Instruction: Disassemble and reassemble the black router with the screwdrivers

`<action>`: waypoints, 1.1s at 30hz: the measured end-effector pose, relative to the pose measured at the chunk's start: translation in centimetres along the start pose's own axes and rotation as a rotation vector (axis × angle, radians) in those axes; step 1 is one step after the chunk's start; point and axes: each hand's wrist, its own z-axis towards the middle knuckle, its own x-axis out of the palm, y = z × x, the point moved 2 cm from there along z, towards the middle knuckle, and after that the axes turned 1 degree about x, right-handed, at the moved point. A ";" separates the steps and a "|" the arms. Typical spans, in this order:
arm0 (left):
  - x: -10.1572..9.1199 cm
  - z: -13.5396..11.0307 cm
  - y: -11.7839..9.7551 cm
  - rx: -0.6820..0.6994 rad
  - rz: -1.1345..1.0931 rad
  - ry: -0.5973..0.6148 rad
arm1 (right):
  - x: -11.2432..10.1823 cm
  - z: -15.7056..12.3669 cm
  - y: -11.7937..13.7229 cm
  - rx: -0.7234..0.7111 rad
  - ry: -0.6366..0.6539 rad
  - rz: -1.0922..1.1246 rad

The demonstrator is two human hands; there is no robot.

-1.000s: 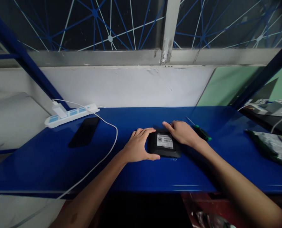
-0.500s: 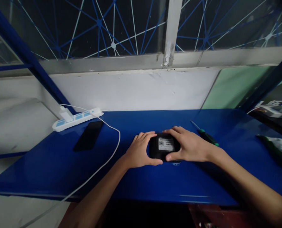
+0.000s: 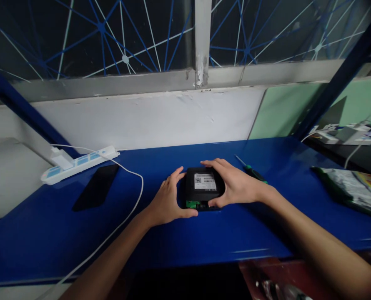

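Observation:
A flat black electronic box (image 3: 188,181) lies in front of me, with a white printed label (image 3: 205,182) on its top cover. Along the near edge the cover stands apart from the base, and a green circuit board (image 3: 191,204) shows in the gap. My right hand (image 3: 235,183) is closed round the cover's right side, thumb at the near edge and fingers at the far edge. Curved about the left side, my left hand (image 3: 168,198) has its thumb at the base's near corner and its fingers by the left edge; their exact contact is partly hidden.
A green-handled screwdriver (image 3: 251,171) lies right of the box on the blue table (image 3: 173,241). To the left are a black phone (image 3: 96,187), a white power strip (image 3: 81,163) and a white cable (image 3: 139,196). A plastic packet (image 3: 351,187) lies at the right.
The cover has risen from the base at the near side, exposing the green board. My left fingers have spread slightly. The view has shifted to the right.

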 end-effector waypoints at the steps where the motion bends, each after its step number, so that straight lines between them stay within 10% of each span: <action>1: -0.1 0.0 0.0 0.002 -0.002 0.014 | -0.3 0.0 -0.2 0.002 -0.024 0.006; 21: -9.3 -4.8 3.3 -0.211 0.164 0.233 | -0.2 0.5 -1.7 0.020 -0.111 -0.090; 33: -5.6 0.7 -3.4 -0.031 0.169 0.217 | 0.2 0.5 -2.0 -0.023 -0.077 -0.091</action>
